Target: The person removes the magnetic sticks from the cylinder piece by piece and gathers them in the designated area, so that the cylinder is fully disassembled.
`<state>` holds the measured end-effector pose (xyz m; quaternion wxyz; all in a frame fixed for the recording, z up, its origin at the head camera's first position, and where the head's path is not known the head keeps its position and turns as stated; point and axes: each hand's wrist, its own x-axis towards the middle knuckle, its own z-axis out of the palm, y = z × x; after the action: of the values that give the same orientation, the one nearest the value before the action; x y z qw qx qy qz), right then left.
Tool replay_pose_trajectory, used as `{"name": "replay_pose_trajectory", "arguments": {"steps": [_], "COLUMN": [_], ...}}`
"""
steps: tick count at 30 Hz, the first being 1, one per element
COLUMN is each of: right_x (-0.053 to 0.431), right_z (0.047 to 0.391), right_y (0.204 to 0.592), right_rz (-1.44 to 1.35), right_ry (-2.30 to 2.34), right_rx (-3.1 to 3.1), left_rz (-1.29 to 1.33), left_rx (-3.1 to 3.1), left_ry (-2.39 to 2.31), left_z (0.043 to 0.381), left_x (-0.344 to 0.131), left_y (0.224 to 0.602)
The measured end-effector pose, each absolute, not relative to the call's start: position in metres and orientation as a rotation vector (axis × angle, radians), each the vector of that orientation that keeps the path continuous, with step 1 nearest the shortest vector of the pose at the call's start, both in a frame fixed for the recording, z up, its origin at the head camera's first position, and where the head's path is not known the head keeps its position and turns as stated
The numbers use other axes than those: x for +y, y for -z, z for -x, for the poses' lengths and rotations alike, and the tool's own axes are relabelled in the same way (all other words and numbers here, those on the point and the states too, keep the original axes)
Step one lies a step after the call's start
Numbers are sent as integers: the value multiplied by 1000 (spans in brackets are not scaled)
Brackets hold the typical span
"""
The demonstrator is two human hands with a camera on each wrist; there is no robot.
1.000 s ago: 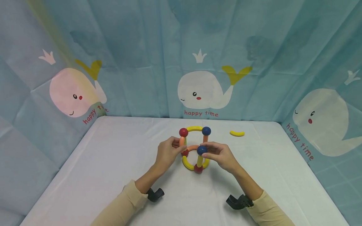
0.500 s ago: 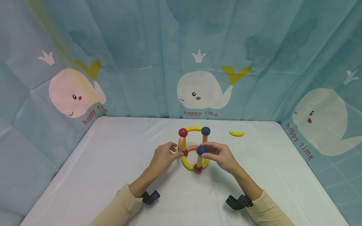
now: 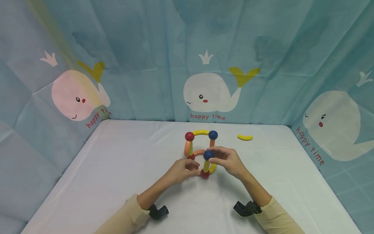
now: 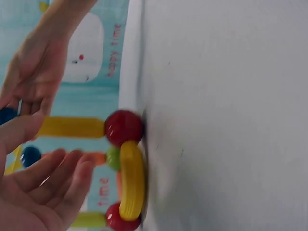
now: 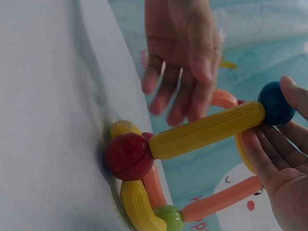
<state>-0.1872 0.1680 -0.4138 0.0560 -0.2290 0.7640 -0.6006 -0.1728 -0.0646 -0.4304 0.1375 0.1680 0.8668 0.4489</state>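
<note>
A frame of magnetic sticks and balls stands on the table. My right hand (image 3: 229, 160) pinches the blue ball (image 5: 275, 102) atop its near upright, a yellow stick (image 5: 207, 130). That stick rises from a red ball (image 5: 129, 155) at the base. My left hand (image 3: 181, 170) hovers at the front left of the frame, fingers loosely extended and holding nothing. It hides part of the base's yellow curved stick (image 4: 133, 180) in the head view. An orange curved stick (image 3: 187, 148) hangs from the upper left red ball (image 3: 189, 136). A green ball (image 5: 169, 219) sits at the back of the base.
A loose yellow curved stick (image 3: 244, 137) lies on the white table (image 3: 117, 156), behind and right of the frame. Blue whale-print curtains (image 3: 140, 91) stand around the table's back and sides. Black wrist mounts (image 3: 246, 208) sit on both forearms.
My left hand has let go of the orange curved stick and moved down toward the front of the base. That stick stays hanging from its red ball. My right hand keeps its hold.
</note>
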Motion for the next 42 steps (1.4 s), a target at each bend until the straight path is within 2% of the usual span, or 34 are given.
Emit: {"name": "replay_pose_trajectory", "arguments": {"steps": [16,42], "right_x": [165,171], "right_z": [185,189], "right_y": [412,411], "right_rz": [822,677], "right_ry": [1825,1875], "right_rx": [2359,2383], "left_rz": [-653,-702], "left_rx": [2502,2624], "left_ry": [-1637,-1524], "left_z": [175,173], "left_x": [-30,-27], "left_y": [443,441]}}
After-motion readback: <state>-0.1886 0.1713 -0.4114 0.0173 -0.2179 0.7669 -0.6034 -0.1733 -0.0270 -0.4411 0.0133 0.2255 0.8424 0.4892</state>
